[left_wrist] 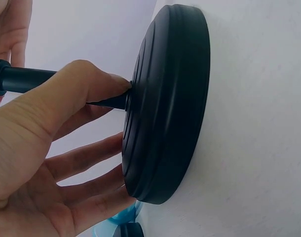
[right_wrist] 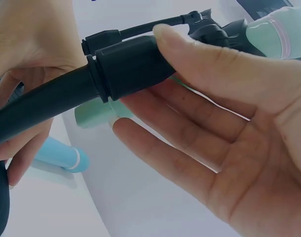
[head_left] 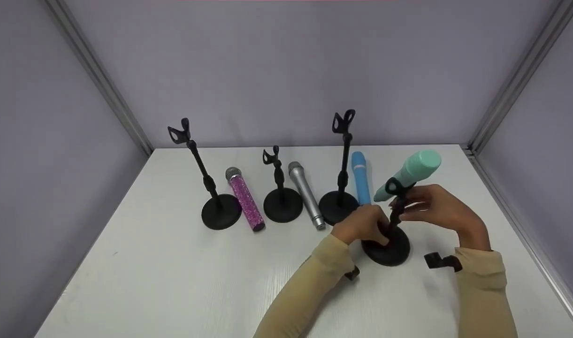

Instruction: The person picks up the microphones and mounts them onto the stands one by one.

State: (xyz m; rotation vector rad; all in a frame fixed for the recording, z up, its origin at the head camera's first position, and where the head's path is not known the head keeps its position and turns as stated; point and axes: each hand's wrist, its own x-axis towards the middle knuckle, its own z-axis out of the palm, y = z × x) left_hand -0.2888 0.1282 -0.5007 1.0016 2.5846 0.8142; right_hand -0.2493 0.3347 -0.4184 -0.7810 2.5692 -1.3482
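Observation:
A mint-green microphone (head_left: 408, 173) lies tilted in the clip of the black microphone stand (head_left: 393, 256) at the right. My left hand (head_left: 366, 223) holds this stand low on its pole, thumb against the top of the round base (left_wrist: 165, 103) and other fingers along the base's side. Higher up, my right hand (head_left: 439, 211) pinches the stand's thick collar (right_wrist: 133, 66) between thumb and fingers, just below the clip. In the right wrist view the mint-green microphone (right_wrist: 274, 34) shows partly behind the thumb. A blue microphone (head_left: 361, 178) lies just beyond my left hand.
Three more black stands with bare clips stand in a row: a tall left one (head_left: 220, 213), a short one (head_left: 282, 206) and another tall one (head_left: 335, 209). Between them lie a glittery pink microphone (head_left: 246, 202) and a silver microphone (head_left: 306, 192). Grey walls (head_left: 286, 70) enclose the white table (head_left: 173, 281).

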